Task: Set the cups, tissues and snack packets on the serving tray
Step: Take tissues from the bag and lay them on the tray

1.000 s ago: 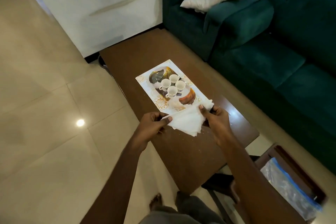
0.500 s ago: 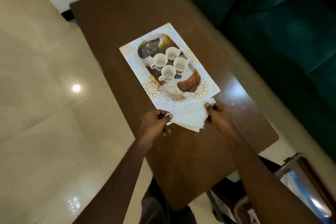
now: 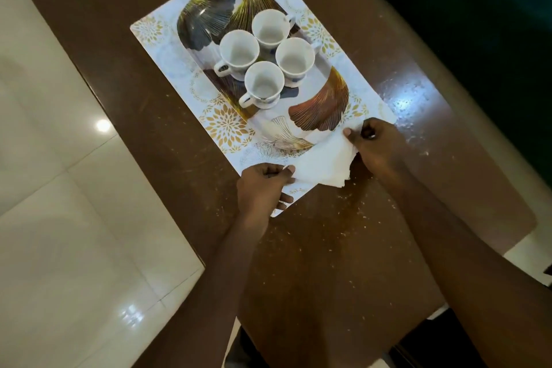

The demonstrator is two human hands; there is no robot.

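Observation:
A white serving tray (image 3: 155, 36) with gold flowers and leaf prints lies on the brown table (image 3: 313, 263). Several white cups (image 3: 264, 57) stand huddled in its middle. A stack of white tissues (image 3: 321, 163) rests at the tray's near corner, partly over the edge. My left hand (image 3: 263, 188) pinches the stack's left side between thumb and fingers. My right hand (image 3: 375, 143) grips its right corner. No snack packets are in view.
The table's left edge borders a glossy cream tiled floor (image 3: 74, 218). A dark green sofa (image 3: 478, 9) runs along the table's far right side. Pale crumbs or scratches speckle the tabletop near my arms.
The camera has closed in and tilted down over the tray. Both hands moved the tissues forward and lower, from above the table onto the tray's near corner.

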